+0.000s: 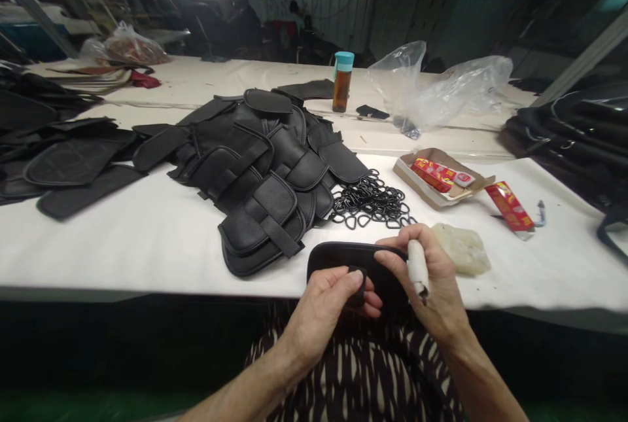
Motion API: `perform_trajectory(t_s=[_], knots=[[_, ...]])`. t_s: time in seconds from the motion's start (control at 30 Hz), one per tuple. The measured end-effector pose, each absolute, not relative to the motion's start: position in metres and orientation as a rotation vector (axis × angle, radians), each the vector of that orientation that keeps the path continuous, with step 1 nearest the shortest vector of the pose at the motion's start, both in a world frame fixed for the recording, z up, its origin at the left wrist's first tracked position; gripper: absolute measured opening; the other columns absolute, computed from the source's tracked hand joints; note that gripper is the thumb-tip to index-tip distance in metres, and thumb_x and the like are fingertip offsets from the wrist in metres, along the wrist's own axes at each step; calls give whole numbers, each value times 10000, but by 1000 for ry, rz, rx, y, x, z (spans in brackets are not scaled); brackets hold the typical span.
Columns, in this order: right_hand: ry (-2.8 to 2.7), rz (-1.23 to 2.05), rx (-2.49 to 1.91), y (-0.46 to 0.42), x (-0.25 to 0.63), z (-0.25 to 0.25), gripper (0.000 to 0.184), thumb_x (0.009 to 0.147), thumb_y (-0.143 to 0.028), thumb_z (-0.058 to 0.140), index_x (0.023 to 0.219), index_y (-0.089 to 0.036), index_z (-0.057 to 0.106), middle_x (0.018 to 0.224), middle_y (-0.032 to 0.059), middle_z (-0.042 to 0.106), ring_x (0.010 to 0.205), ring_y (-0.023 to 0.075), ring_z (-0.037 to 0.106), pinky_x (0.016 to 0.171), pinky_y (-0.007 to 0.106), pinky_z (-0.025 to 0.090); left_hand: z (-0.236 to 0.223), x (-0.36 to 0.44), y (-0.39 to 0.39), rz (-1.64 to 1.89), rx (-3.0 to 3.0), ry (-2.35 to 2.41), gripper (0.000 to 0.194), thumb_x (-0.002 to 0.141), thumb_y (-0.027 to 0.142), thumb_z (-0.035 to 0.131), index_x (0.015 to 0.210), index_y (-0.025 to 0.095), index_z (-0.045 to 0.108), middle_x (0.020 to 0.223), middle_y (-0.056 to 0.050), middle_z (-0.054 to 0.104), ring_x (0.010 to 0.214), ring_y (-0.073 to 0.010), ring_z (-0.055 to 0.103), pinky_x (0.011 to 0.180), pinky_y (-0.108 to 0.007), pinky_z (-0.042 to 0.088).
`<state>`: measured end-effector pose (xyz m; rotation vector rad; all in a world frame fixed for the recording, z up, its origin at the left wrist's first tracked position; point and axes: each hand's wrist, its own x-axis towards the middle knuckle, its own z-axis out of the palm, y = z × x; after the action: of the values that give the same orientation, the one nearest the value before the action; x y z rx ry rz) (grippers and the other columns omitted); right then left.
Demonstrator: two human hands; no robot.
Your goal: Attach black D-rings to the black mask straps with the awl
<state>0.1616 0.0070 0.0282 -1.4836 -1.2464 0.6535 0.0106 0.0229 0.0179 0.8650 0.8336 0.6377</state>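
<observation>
At the table's front edge, my left hand [330, 301] pinches a short black strap [357, 283] between thumb and fingers. The strap lies over a black leather piece [333, 253] with a rounded, bound edge. My right hand [428, 271] grips that piece by its right side, thumb on the near face; one finger is wrapped in white tape [417, 268]. Just behind the hands lies a heap of black D-rings [373, 199]. To the left is a pile of similar black leather pouches [265, 212], some with straps across their flaps.
A cardboard tray [426, 180] with red packets is at the right, near another red packet [510, 206] and a pale yellowish block [461, 248]. Farther back are a brown bottle [342, 85] and clear plastic bags [441, 91]. More black pieces [73, 160] cover the left; black bags [574, 140] stand far right.
</observation>
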Motion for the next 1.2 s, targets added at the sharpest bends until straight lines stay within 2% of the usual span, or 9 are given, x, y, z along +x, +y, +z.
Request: perform_trajectory(t_s=[0.13, 0.4, 0.77, 0.93, 1.2], knots=[[-1153, 580, -1444, 7, 149, 20, 197, 762, -228, 655, 802, -236, 462, 786, -32, 647, 660, 121, 592, 616, 231, 473, 23, 9, 22, 649, 791, 903, 278, 845, 335, 509, 783, 91, 627, 697, -88, 679, 628, -159, 636, 687, -285, 493], [-1182, 671, -1439, 8, 149, 20, 162, 776, -253, 628, 792, -225, 469, 796, -19, 650, 643, 125, 588, 604, 241, 466, 22, 11, 17, 708, 806, 963, 239, 846, 320, 511, 776, 107, 594, 710, -80, 676, 637, -166, 639, 687, -303, 505], [-1235, 695, -1450, 8, 150, 23, 125, 782, -278, 617, 809, -223, 508, 819, -2, 655, 640, 129, 573, 534, 222, 449, 20, 8, 18, 709, 786, 1022, 241, 821, 316, 552, 785, 98, 647, 726, -77, 680, 681, -164, 644, 726, -308, 506], [-1237, 735, -1418, 10, 149, 26, 151, 778, -296, 628, 800, -227, 496, 809, -10, 658, 623, 125, 588, 529, 223, 477, 21, 7, 21, 718, 729, 995, 242, 805, 304, 569, 807, 84, 668, 757, -91, 689, 676, -160, 641, 724, -306, 500], [-1140, 802, -1398, 11, 141, 33, 185, 772, -296, 637, 780, -244, 460, 832, -9, 664, 654, 148, 620, 538, 253, 514, 18, 7, 24, 764, 700, 954, 221, 784, 311, 596, 743, 102, 654, 682, -68, 683, 623, -150, 629, 691, -285, 490]])
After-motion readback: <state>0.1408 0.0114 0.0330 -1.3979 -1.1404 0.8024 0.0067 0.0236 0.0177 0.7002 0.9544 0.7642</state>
